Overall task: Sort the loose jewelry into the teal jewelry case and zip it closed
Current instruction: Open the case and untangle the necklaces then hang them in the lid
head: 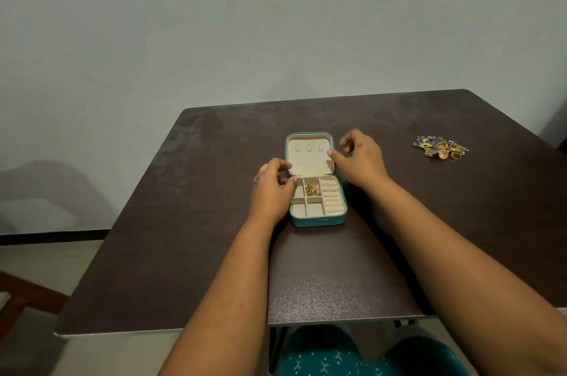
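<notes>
Here no writing is readable; both hands, left point(274, 182) and right point(359, 158), hover loosely curled, grip empty, beside the open case point(316, 179).

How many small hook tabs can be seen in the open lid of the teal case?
3, in one row across the cream lining of the teal zip case's open lid: left, middle, right. None seems hidden.

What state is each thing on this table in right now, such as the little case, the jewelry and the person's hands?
Teal jewelry case: open, lid laid back flat.
Gold chain: inside a middle compartment of the case.
Ring rolls: look empty.
Loose jewelry pile: still on the table, far right, unsorted.
Left hand: fingers curled at the case's left edge.
Right hand: fingers loosely curled beside the lid.
</notes>
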